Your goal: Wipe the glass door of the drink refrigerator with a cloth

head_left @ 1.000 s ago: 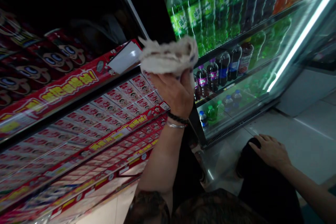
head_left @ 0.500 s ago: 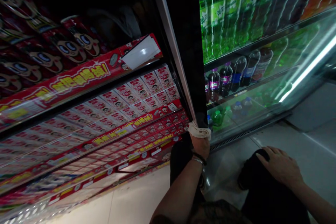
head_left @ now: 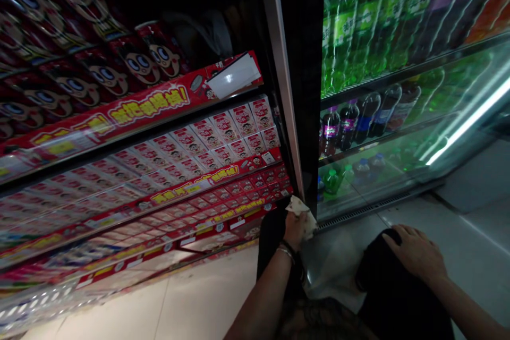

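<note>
Head view, looking down, frame tilted. Left hand closed, fingers curled round a crumpled pale cloth; only a bunched part of the cloth shows past the hand. Dark beaded bracelet and silver bangle on the wrist. Cloth sits low, at the foot of a black door post with a silver edge strip: touching the post or just beside it, cannot tell which from this angle. Long axis of the bunch runs diagonally, upper left to lower right, its lower end just beside the left end of a metal vent grille under a glass cooler door.

Right hand open, fingers spread, resting on a black-trousered knee, holding nothing, well apart from the cloth; left hand is by far the nearer. Left of the cloth, the lowest edge of a shelf of red snack cartons stands close. Right of it, a narrow strip of grey metal kickplate lies between the post foot and the knee. Pale floor tiles lie below the shelves
</note>
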Demonstrator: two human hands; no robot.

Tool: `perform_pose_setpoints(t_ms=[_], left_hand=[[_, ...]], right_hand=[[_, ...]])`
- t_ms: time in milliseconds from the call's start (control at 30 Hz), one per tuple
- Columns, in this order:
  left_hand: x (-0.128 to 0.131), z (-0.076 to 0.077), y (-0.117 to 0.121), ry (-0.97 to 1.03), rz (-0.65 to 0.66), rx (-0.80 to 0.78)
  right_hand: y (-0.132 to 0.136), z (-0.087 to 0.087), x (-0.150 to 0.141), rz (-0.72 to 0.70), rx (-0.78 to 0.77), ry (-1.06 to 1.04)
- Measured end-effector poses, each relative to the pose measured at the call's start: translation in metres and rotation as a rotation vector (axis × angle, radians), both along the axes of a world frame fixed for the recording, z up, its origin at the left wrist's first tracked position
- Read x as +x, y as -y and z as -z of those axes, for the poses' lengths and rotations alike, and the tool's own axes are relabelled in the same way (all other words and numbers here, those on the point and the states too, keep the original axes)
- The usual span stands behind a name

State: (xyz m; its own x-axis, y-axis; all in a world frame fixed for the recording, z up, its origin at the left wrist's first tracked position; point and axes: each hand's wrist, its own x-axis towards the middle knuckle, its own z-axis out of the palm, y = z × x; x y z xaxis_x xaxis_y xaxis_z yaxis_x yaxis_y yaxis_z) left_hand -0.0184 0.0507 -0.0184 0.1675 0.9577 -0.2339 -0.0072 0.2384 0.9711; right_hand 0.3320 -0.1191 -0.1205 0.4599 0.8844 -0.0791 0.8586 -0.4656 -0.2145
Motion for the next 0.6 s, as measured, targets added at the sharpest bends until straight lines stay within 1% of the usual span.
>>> perform_pose_setpoints(t_ms=[67, 167, 233, 267, 333, 400, 467, 500, 567, 600], left_hand=[[-0.013, -0.022, 0.012, 0.177, 0.037, -0.103], [-0.033, -0.053, 0.028, 0.424, 0.11, -0.194], [-0.042, -0.069, 0.037, 0.544, 0.15, -0.227], [-0.045, -0.074, 0.04, 0.592, 0.17, -0.24], [-0.047, -0.082, 0.047, 0.67, 0.21, -0.265], [-0.043, -0.086, 0.053, 0.723, 0.256, -0.292], [-0.037, -0.089, 0.059, 0.753, 0.312, -0.33], [-0.033, -0.09, 0.062, 0.76, 0.341, -0.35], [-0.026, -0.094, 0.07, 0.762, 0.4, -0.386], [-0.024, -0.096, 0.073, 0.761, 0.427, -0.396]], right_hand=[[0.003, 0.0, -0.001, -0.005, 0.026, 0.004], [0.009, -0.004, -0.002, 0.017, 0.092, -0.015], [0.011, -0.015, -0.009, 0.087, 0.171, -0.097], [0.01, -0.024, -0.016, 0.13, 0.22, -0.195], [0.007, -0.046, -0.038, 0.172, 0.306, -0.459], [0.002, -0.074, -0.072, 0.128, 0.344, -0.782], [-0.006, -0.103, -0.114, 0.067, 0.339, -1.198], [-0.01, -0.117, -0.135, 0.072, 0.332, -1.45], [-0.016, -0.141, -0.171, 0.122, 0.311, -1.892], [-0.018, -0.151, -0.186, 0.159, 0.291, -2.024]])
